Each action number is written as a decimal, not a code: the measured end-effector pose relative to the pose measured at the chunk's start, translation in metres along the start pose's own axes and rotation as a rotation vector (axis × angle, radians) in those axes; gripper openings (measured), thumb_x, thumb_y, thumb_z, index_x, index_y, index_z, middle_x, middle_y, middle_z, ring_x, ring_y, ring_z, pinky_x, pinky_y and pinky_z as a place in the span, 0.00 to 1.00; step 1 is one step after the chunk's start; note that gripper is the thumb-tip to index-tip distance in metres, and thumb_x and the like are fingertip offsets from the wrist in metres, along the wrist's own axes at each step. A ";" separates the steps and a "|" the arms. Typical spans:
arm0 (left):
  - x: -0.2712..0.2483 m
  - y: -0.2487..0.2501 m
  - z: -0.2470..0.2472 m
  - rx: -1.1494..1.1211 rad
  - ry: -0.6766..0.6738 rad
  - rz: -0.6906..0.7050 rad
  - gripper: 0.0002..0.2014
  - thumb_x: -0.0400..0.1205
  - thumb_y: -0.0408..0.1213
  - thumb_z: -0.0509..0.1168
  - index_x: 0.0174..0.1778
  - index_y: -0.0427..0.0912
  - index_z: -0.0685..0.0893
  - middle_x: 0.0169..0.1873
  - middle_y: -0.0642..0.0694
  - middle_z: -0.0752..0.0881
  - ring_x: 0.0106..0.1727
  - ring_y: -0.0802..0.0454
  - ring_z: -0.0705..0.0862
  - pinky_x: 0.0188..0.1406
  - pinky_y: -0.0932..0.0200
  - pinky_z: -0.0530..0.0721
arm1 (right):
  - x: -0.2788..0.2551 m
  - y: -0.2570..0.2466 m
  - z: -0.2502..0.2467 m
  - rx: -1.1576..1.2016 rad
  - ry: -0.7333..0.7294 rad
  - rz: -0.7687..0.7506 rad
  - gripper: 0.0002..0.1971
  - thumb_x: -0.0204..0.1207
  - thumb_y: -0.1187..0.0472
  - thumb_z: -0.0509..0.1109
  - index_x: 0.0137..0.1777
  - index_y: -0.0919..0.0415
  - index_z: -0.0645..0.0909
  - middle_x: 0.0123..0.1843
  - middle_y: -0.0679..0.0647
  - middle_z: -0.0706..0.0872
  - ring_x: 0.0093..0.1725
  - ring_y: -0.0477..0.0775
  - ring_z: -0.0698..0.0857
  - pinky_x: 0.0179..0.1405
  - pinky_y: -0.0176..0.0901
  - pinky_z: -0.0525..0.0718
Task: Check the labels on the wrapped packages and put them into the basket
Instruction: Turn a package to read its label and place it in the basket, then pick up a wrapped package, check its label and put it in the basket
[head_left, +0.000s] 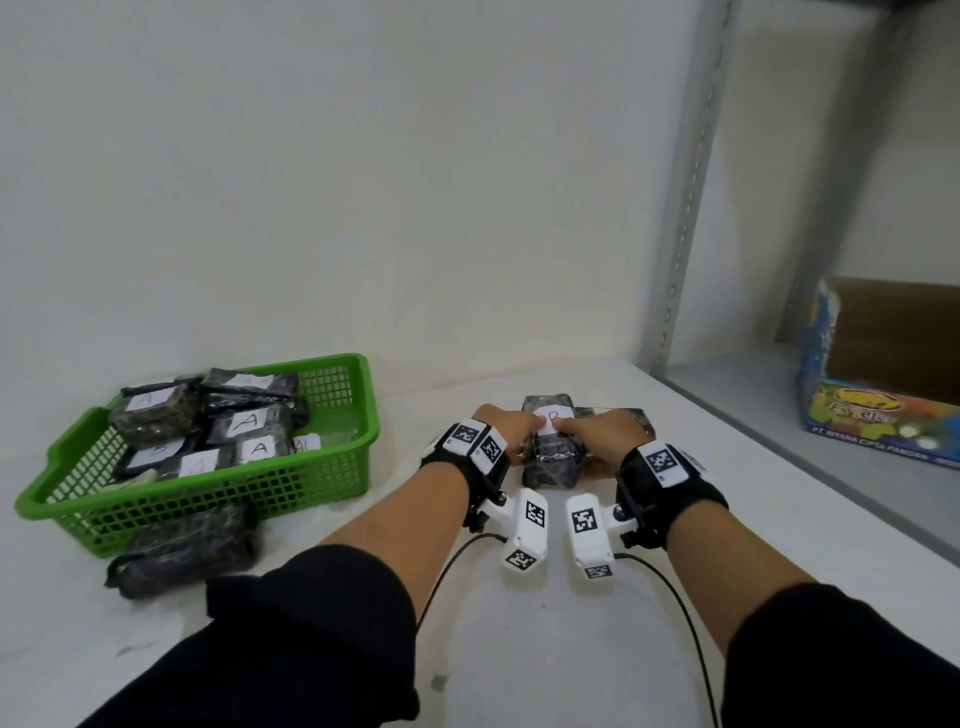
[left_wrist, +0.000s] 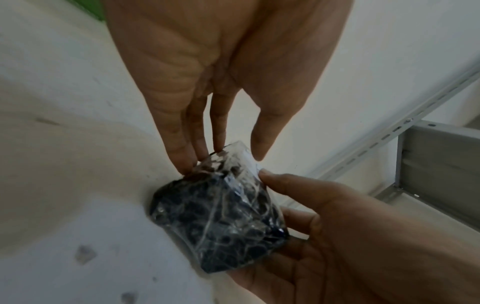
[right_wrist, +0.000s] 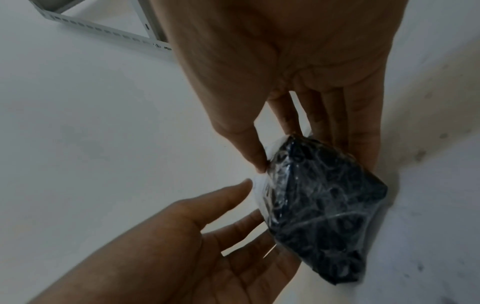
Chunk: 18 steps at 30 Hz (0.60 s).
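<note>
I hold a black plastic-wrapped package (head_left: 550, 460) between both hands just above the white tabletop, with its white label (head_left: 551, 417) marked "B" facing up. My left hand (head_left: 519, 436) takes its left side, thumb at the label edge and fingertips against the wrap (left_wrist: 221, 216). From the right, my right hand (head_left: 584, 434) pinches it with the thumb on the label side and the fingers behind (right_wrist: 319, 205). The green basket (head_left: 234, 499) stands at the left and holds several labelled packages, most marked "A".
One dark package (head_left: 187, 545) lies on the table against the basket's front wall. Another package (head_left: 631, 415) lies behind my right hand. A grey metal shelf post (head_left: 691, 182) rises at the right, and a colourful cardboard box (head_left: 883, 395) sits on its shelf.
</note>
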<state>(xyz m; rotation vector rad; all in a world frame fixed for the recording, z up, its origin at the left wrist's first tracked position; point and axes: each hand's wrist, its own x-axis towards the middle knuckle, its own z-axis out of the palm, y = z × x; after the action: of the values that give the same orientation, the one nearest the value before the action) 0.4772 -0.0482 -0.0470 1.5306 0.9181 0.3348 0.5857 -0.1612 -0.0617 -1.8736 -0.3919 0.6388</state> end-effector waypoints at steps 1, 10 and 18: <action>0.002 0.000 0.003 0.055 0.012 0.010 0.14 0.71 0.44 0.76 0.40 0.36 0.87 0.39 0.39 0.90 0.44 0.42 0.91 0.52 0.46 0.91 | 0.005 0.002 0.000 0.001 0.017 0.002 0.25 0.67 0.52 0.85 0.56 0.70 0.87 0.52 0.65 0.94 0.50 0.65 0.94 0.54 0.66 0.94; 0.013 -0.002 0.013 0.259 -0.011 0.083 0.19 0.71 0.48 0.75 0.48 0.39 0.80 0.52 0.38 0.87 0.60 0.38 0.88 0.60 0.43 0.88 | -0.004 -0.003 0.000 0.037 0.045 0.016 0.23 0.71 0.58 0.86 0.58 0.74 0.85 0.53 0.66 0.92 0.52 0.64 0.93 0.58 0.64 0.92; -0.009 0.009 0.002 0.456 0.075 0.156 0.16 0.74 0.47 0.70 0.29 0.44 0.72 0.27 0.48 0.74 0.29 0.48 0.74 0.32 0.61 0.74 | -0.019 -0.016 -0.010 -0.237 0.158 -0.089 0.18 0.74 0.49 0.81 0.45 0.67 0.86 0.43 0.61 0.90 0.46 0.64 0.90 0.46 0.52 0.91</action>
<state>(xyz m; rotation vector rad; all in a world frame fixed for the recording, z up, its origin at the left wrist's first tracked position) 0.4758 -0.0556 -0.0363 2.0264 0.9798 0.3093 0.5765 -0.1733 -0.0393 -2.1019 -0.4608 0.3937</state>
